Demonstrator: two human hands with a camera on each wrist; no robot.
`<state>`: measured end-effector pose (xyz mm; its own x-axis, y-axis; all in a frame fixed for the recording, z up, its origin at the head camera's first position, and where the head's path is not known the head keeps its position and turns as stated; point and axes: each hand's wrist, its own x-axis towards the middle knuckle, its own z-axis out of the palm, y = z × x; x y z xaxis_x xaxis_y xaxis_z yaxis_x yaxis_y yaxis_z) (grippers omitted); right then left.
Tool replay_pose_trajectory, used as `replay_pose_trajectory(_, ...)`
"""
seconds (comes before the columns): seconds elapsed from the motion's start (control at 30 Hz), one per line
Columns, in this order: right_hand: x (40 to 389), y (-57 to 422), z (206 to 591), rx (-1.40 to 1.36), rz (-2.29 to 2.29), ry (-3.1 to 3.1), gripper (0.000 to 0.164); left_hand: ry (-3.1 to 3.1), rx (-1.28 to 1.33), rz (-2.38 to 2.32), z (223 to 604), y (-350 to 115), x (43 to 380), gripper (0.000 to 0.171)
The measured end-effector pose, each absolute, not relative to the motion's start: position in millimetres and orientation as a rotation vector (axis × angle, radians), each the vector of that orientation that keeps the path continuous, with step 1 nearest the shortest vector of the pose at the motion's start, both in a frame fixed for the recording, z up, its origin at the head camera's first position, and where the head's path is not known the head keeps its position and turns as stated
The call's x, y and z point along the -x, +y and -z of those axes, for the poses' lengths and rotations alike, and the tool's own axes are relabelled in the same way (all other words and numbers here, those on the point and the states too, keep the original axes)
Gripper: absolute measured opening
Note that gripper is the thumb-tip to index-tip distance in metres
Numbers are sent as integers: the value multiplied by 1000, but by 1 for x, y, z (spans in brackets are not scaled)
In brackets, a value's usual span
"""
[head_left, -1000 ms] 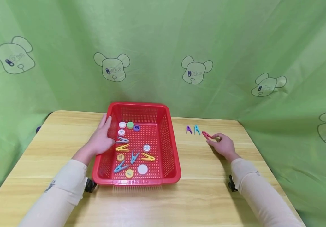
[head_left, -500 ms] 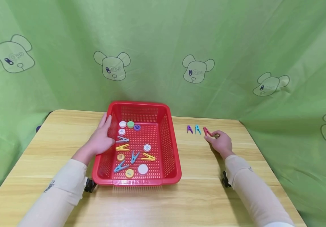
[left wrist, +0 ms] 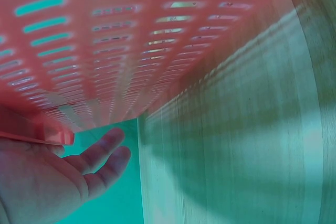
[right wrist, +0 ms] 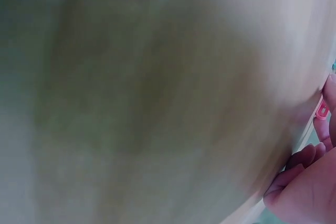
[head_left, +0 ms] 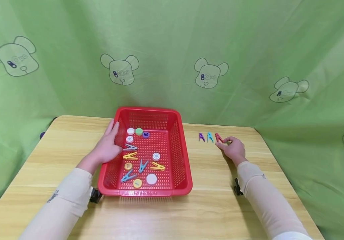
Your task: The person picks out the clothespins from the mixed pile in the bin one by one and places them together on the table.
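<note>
Right hand (head_left: pixel 234 148) pinching a red clothespin (head_left: pixel 218 137).
The left hand (head_left: pixel 107 146) rests, fingers loosely straight, on the red basket (head_left: pixel 145 192).

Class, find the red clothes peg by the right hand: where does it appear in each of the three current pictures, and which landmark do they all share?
Head view: right of centre, at the right end of the row of three pegs, by the fingertips of the right hand: the red clothes peg.
Left wrist view: not seen.
Right wrist view: at the far right edge, a small red part between fingers.
Shared landmark: the wooden table.
</note>
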<state>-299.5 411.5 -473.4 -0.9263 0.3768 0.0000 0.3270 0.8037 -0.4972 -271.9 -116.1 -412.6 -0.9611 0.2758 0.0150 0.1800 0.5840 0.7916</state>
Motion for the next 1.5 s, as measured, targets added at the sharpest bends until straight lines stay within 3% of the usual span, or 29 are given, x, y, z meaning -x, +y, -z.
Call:
replay_pose_trajectory(1.03,289,417,459,536,-892,-2855,62,2682,-380,-1349,412,-115,274,100)
replay_pose_trajectory(1.5,288,395,443,436,-997,-2777,61,2684,-366,-1334,413,-116,273,100)
